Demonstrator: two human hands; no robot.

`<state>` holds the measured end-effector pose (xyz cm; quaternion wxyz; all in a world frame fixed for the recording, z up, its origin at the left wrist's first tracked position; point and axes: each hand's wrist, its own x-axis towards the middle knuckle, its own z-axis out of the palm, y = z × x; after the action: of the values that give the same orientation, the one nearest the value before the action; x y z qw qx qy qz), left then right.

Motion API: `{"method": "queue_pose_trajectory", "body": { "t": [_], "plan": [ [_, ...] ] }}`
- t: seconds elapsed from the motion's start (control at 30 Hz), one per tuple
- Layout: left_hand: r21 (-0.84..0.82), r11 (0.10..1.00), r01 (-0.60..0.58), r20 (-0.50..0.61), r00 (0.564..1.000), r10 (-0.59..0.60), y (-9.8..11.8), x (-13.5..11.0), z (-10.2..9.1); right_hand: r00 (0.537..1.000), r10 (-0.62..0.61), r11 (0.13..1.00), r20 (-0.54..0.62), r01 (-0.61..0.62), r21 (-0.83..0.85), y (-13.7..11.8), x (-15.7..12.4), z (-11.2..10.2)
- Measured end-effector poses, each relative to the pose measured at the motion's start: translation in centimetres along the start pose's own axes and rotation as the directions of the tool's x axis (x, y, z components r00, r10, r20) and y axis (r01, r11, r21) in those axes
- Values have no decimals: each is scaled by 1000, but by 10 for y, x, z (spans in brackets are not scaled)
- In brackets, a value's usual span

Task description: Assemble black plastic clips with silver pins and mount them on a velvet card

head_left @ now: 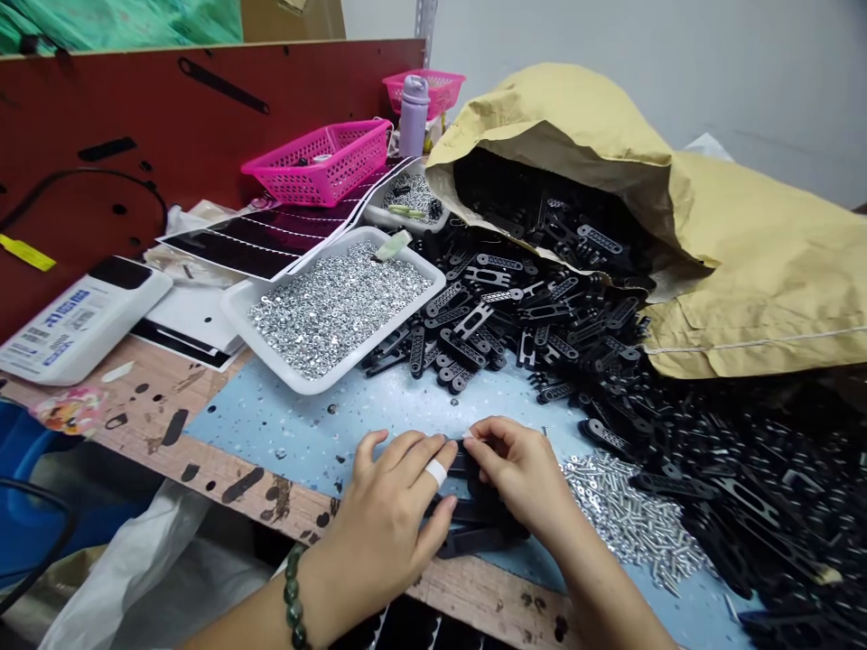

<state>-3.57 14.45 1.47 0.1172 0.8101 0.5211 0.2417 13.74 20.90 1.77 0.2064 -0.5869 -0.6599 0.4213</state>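
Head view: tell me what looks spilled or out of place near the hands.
Black parts spread from the open paper bag onto the blue surface, as if spilled; loose screws lie uncontained beside them. Possibly deliberate.

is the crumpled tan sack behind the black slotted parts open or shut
Open: the tan sack gapes, with black slotted parts visible inside.

Black parts (478, 542) grouped close together

They are slim and elongated, lying roughly parallel, one behind another, just left of the silvery screw heap (637, 519). The nearest shows a plain dark surface; the others are partly hidden.
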Motion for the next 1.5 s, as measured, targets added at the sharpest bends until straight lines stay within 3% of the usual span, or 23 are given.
{"method": "queue_pose_trajectory", "body": {
  "t": [0.2,0.37,0.47,0.57,0.7,0.8,0.9,1.3,1.4,1.5],
  "plan": [
    [34,999,-2,-55,999,4,-2,2,11,999,12,999,45,-11,-34,2,2,0],
    [64,997,-36,-71,997,41,-5,2,13,993,-84,940,-81,52,-337,0,-1,1],
    [40,999,-28,-24,999,29,-6,1,7,977,-136,894,-165,50,-445,5,-7,-10],
    [-15,1000,4,74,997,-3,-8,-2,1,916,-280,907,-288,154,-392,23,-23,-20],
    [-102,995,-13,180,983,31,-5,-3,6,873,-296,935,-387,181,-306,52,-51,-4],
    [-106,994,-4,168,985,22,2,-1,16,867,-330,925,-374,217,-313,58,-63,25],
    [-100,995,11,120,993,1,9,3,22,842,-440,862,-312,299,-410,54,-64,42],
    [-160,985,-66,72,994,78,11,5,23,748,-644,694,-160,483,-534,50,-58,18],
    [-150,987,-53,99,993,68,11,6,22,782,-601,766,-166,503,-401,53,-64,10],
    [-147,989,-34,150,987,56,11,5,20,856,-405,913,-322,358,-196,58,-71,4]
  ]
}}
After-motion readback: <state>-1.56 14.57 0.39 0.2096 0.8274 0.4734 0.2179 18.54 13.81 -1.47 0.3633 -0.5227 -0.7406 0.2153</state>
